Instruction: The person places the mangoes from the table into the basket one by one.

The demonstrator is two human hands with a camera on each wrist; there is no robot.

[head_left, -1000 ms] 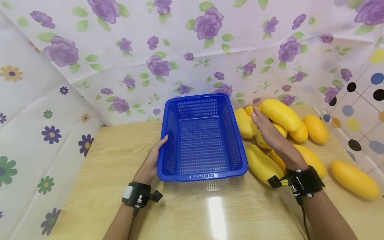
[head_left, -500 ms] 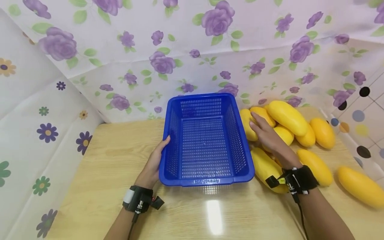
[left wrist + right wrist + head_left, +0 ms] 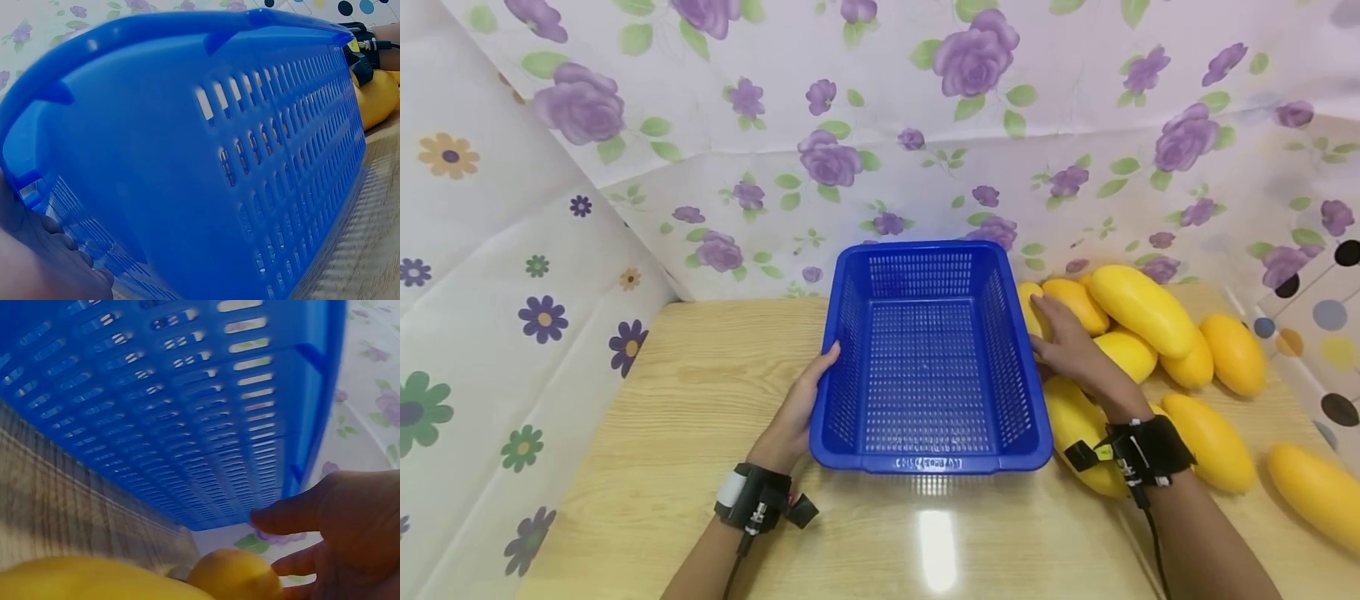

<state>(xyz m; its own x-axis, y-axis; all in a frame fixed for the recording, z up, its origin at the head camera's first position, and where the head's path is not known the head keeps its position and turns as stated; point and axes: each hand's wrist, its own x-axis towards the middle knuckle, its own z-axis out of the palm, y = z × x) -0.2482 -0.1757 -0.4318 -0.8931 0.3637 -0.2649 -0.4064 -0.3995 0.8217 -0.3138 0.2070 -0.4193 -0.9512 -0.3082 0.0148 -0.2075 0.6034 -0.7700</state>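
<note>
A blue slotted plastic basket (image 3: 936, 465) stands on the table with nothing in it. My left hand (image 3: 790, 417) grips its left side, thumb over the rim and fingers on the outside, as the left wrist view also shows. My right hand (image 3: 1078, 354) is between the basket's right wall and a heap of yellow mangoes. Its fingers reach out loosely over the mango (image 3: 1037, 323) closest to the basket, with the thumb apart from them. In the right wrist view the fingertips are right at a rounded mango (image 3: 232, 575), and the thumb overlaps the basket wall.
Several mangoes (image 3: 1142, 308) are piled at the back right, one lying on top. A long mango (image 3: 1067, 412) lies beneath the right wrist, and another (image 3: 1315, 492) lies apart at far right. Flowered sheets (image 3: 760, 200) hang behind the wooden table (image 3: 700, 400).
My right hand has come down from above the pile to the mango beside the basket, its fingers spreading from the thumb. The left hand keeps its grip on the basket. The view has shifted slightly.
</note>
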